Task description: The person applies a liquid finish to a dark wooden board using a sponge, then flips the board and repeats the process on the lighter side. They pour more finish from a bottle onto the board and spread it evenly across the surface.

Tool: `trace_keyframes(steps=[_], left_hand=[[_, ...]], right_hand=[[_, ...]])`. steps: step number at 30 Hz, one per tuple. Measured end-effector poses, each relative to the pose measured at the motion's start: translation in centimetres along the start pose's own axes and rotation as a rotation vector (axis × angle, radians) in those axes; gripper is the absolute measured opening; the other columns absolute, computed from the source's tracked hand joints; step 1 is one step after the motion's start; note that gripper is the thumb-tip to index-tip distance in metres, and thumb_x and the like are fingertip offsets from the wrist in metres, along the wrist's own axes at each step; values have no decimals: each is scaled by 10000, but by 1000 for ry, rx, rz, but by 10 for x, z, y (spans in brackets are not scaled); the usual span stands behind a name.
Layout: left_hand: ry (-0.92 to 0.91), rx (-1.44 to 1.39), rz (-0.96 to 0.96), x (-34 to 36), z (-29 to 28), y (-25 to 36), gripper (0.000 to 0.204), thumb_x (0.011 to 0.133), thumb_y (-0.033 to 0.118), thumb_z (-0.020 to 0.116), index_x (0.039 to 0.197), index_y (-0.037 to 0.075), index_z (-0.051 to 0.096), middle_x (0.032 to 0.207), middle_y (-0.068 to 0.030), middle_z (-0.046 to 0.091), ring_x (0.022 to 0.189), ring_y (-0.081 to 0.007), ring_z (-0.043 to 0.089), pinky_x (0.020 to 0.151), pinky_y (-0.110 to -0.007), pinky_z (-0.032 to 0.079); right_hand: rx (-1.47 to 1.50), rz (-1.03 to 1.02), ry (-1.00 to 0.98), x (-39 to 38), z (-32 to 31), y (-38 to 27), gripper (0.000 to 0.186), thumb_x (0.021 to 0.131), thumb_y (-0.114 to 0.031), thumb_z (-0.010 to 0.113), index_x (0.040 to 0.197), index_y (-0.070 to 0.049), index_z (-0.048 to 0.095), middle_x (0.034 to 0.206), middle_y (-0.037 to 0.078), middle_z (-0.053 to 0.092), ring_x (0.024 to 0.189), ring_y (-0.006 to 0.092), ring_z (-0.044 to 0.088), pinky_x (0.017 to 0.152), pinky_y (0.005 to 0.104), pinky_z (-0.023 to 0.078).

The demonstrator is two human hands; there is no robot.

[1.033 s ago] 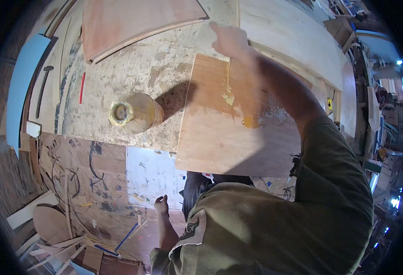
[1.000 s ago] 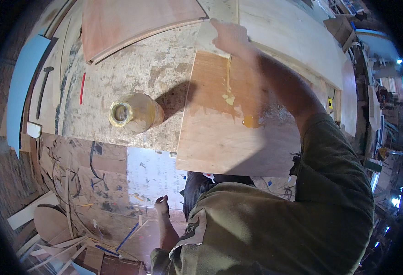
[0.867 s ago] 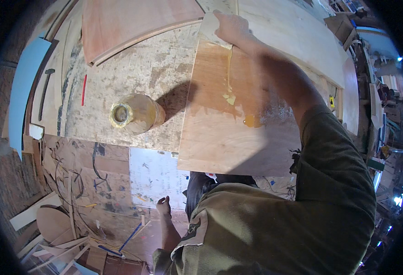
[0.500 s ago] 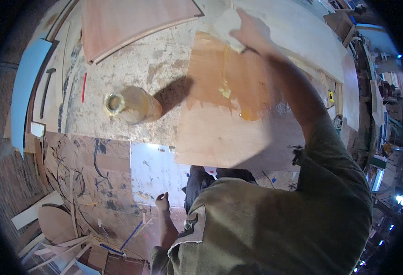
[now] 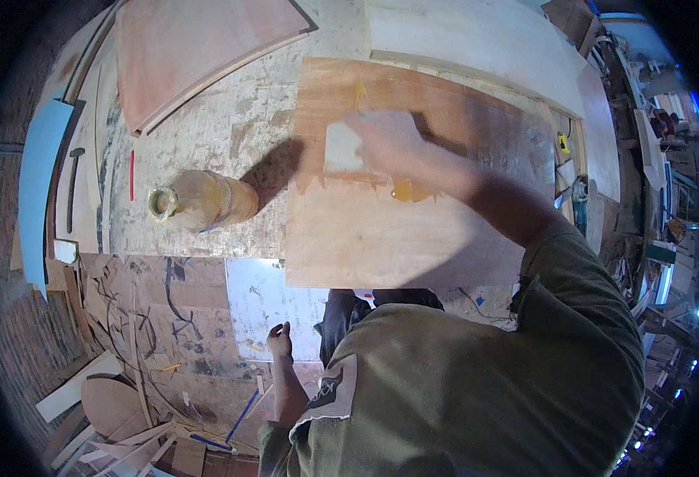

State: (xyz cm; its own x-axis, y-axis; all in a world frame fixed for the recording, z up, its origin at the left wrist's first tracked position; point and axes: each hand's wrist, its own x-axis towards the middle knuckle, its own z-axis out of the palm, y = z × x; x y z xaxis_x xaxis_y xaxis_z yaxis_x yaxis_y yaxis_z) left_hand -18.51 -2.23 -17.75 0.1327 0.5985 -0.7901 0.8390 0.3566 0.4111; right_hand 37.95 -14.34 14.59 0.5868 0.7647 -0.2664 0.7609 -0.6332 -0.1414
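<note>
My right hand (image 5: 389,143), blurred by motion, is closed on a pale, flat, rectangular spreader (image 5: 340,151). The spreader lies against a plywood sheet (image 5: 357,238) on the bench. Wet amber liquid darkens the sheet's far half, and its near half is dry and paler. Close to the spreader's near side is a thick yellow-amber blob (image 5: 402,191), with a thin streak beyond the hand. My left hand (image 5: 280,340) hangs low beside my body, fingers loosely bent and apart, holding nothing. Left of the sheet stands an uncapped, smeared bottle (image 5: 214,200) of yellowish liquid.
A pinkish wooden panel (image 5: 198,56) lies at the far left, and a pale panel (image 5: 476,48) at the far right. A hammer (image 5: 73,187) and a red stick (image 5: 132,175) rest leftward. Wood offcuts (image 5: 115,405) litter the floor at lower left.
My right hand has drawn the spreader from the sheet's far edge toward me and slightly left. My left hand still hangs low. The whole view has shifted a little.
</note>
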Motion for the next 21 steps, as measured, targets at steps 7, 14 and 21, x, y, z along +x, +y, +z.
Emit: trace_keyframes(steps=[7, 14, 21], left_hand=[[5, -29, -5, -28, 8, 5, 489, 862, 315, 784, 1169, -45, 662, 881, -114, 681, 799, -185, 580, 742, -333, 469], [4, -15, -47, -31, 10, -43, 513, 817, 336, 814, 1135, -46, 685, 902, -140, 670, 834, -219, 604, 779, -360, 491], [26, 13, -54, -35, 20, -63, 494, 835, 316, 791, 1153, -44, 678, 1003, -198, 702, 929, -257, 631, 846, -377, 493]], right_hand=[[-108, 212, 350, 96, -25, 92, 492, 793, -194, 667, 1261, -143, 527, 1037, 163, 709, 996, 375, 678, 791, 505, 541], [-161, 394, 373, 111, -42, 135, 647, 795, -226, 671, 1409, -169, 476, 1076, 182, 704, 1019, 371, 677, 844, 503, 541], [45, 131, 171, -37, -11, 106, 745, 759, -325, 761, 1409, -92, 480, 1174, 189, 672, 1081, 376, 650, 912, 456, 525]])
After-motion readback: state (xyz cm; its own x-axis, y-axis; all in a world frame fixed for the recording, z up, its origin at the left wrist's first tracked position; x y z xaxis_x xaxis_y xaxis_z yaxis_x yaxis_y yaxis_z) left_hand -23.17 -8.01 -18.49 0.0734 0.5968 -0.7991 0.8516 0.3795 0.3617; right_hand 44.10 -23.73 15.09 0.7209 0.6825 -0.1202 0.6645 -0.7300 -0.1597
